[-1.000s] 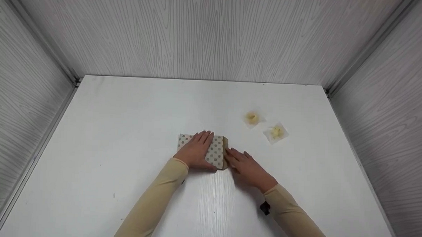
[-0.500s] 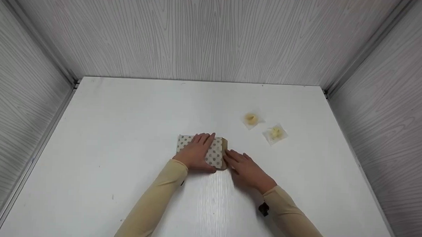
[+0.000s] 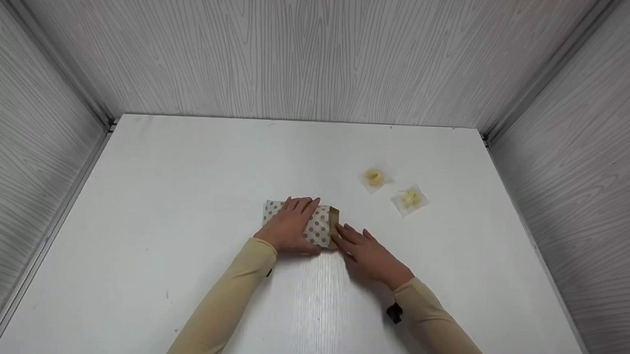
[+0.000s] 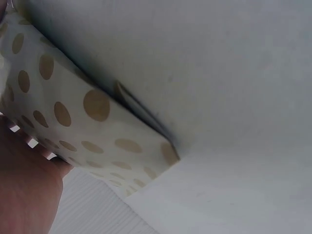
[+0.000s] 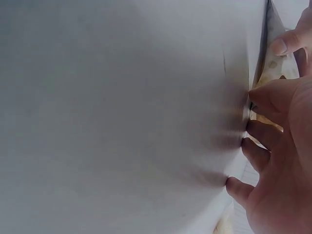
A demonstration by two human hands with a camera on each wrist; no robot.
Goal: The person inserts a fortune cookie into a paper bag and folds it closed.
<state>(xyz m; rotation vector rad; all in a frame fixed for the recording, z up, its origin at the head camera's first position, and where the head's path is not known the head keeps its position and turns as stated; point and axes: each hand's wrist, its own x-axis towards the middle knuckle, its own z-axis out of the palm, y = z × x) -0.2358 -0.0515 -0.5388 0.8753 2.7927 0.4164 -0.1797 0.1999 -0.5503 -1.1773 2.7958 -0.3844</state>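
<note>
The left hand [image 3: 288, 229] lies spread across a flat white paper packet with tan polka dots [image 3: 320, 225], thumb at its near edge, fingers reaching its far edge. The right hand [image 3: 371, 256] touches the packet's brown end flap [image 3: 334, 218]; whether it pinches there I cannot tell. The packet looks light, thin and easily creased, probably best held lightly by its long edges, between the left thumb and fingers.

Packet [image 3: 318, 227]: matt paper. Tabletop [image 3: 188, 193]: smooth, slight sheen. Back wall [image 3: 319, 54]: wood-grain finish. Left sleeve [image 3: 226, 299]: matt cloth.
</note>
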